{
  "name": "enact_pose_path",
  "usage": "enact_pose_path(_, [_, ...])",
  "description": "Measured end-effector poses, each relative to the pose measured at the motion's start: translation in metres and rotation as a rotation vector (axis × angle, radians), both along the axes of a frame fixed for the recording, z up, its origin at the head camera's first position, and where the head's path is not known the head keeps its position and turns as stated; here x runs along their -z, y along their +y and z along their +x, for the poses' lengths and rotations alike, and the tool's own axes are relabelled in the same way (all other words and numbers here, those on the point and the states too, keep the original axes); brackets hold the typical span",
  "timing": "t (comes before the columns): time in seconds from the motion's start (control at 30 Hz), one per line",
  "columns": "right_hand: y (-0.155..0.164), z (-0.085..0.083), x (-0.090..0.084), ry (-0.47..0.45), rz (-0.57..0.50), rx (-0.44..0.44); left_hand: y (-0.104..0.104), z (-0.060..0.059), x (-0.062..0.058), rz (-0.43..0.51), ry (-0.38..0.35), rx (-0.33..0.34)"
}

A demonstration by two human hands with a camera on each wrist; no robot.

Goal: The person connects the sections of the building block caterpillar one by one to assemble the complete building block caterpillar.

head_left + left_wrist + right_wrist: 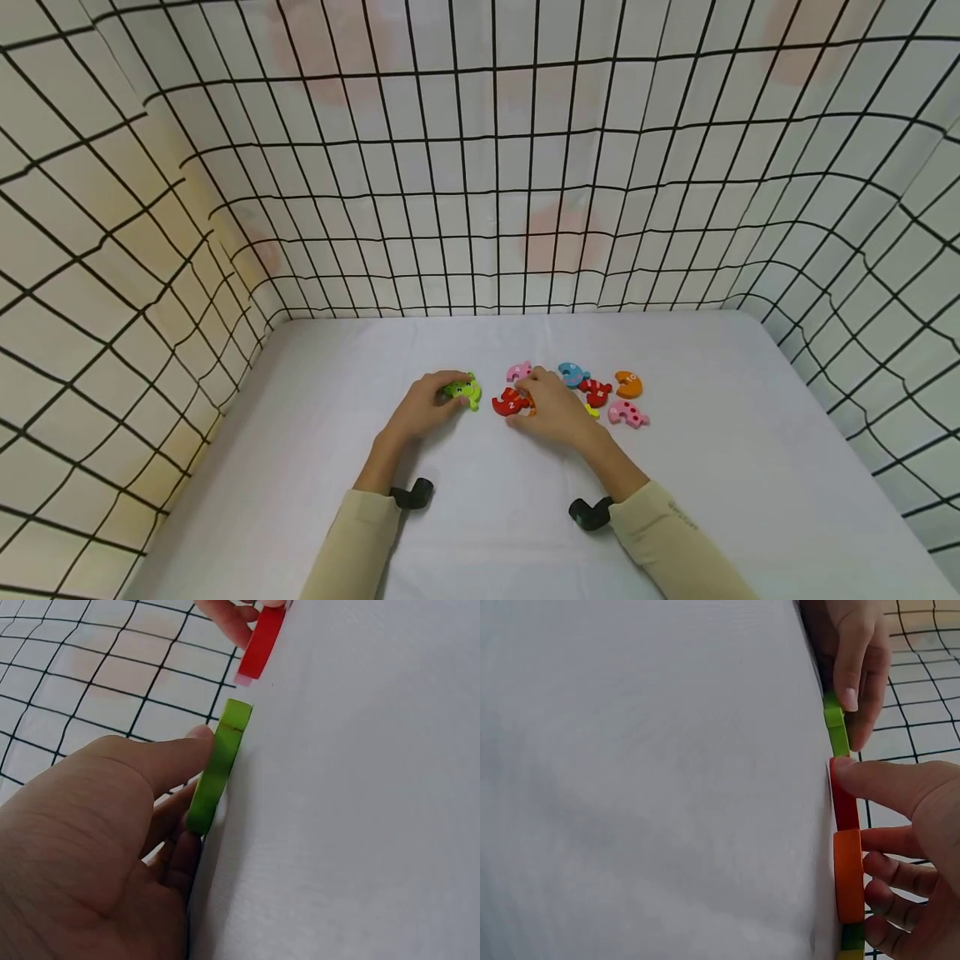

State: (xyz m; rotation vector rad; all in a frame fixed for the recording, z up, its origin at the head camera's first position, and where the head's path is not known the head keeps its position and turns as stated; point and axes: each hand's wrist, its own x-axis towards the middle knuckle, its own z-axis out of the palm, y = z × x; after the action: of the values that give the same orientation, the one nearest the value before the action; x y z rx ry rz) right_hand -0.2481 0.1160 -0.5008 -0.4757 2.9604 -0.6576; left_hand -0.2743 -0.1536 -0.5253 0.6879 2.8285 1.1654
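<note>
My left hand (417,410) pinches a flat green animal-shaped puzzle piece (470,391) with a face on it, thumb on the near side and fingers behind. In the left wrist view the green piece (217,769) appears edge-on, close over the white surface. To the right, my right hand (558,408) holds a red puzzle piece (507,403) marked 2 between thumb and forefinger. An orange piece (848,877) lies right beside the red one, under the other fingers, mostly hidden from the head view.
Around the right hand lie a pink piece (517,372), a blue piece (572,374), another red piece (596,392), an orange piece (628,384) and a spotted pink piece (627,413). A black wire grid (495,192) walls the white table (300,467) at the back and sides.
</note>
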Motion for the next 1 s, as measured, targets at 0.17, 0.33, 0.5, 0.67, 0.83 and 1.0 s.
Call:
enact_pose_path(0.17, [-0.005, 0.000, 0.002, 0.011, 0.013, -0.003, -0.001, 0.001, 0.000, 0.024, -0.004, 0.004])
enact_pose_path(0.33, [-0.006, 0.002, 0.001, 0.028, 0.001, -0.007, 0.000, 0.001, 0.000, 0.036, -0.016, -0.023])
enact_pose_path(0.5, [-0.007, 0.005, 0.000, 0.007, -0.046, -0.001, 0.000, 0.001, 0.001, 0.048, -0.045, -0.060])
enact_pose_path(0.67, [-0.011, 0.006, 0.000, -0.005, -0.115, -0.013, -0.001, 0.001, 0.002, 0.049, -0.046, -0.067])
enact_pose_path(0.83, [-0.019, 0.007, 0.002, -0.018, -0.176, -0.047, -0.001, 0.001, 0.002, 0.055, -0.039, -0.067])
enact_pose_path(1.0, [-0.029, 0.007, 0.003, -0.023, -0.180, -0.049, -0.001, 0.001, 0.002, 0.051, -0.048, -0.070])
